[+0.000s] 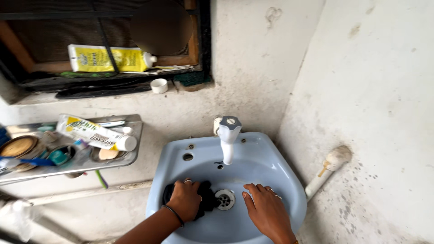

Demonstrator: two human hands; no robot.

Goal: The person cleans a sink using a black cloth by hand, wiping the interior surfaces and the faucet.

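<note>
A dark cloth (205, 199) is bunched in the bowl of a pale blue sink (275, 158), lying just left of the drain (224, 199) and touching its rim. The cloth is pressed down and gripped by the left hand (185, 200), whose fingers are curled over it; a thin dark band is worn at that wrist. The right hand (266, 210) is laid flat on the sink bowl just to the right of the drain, fingers extended and holding nothing; rings are seen on its fingers. Directly beyond the gripped cloth, a white tap (228, 138) with a grey handle is mounted on the sink's back ledge. Farther left of the grip, a metal shelf (135, 131) carries a tube (95, 132) and small toiletries. Above it, a yellow tube (108, 58) rests on a window ledge.
</note>
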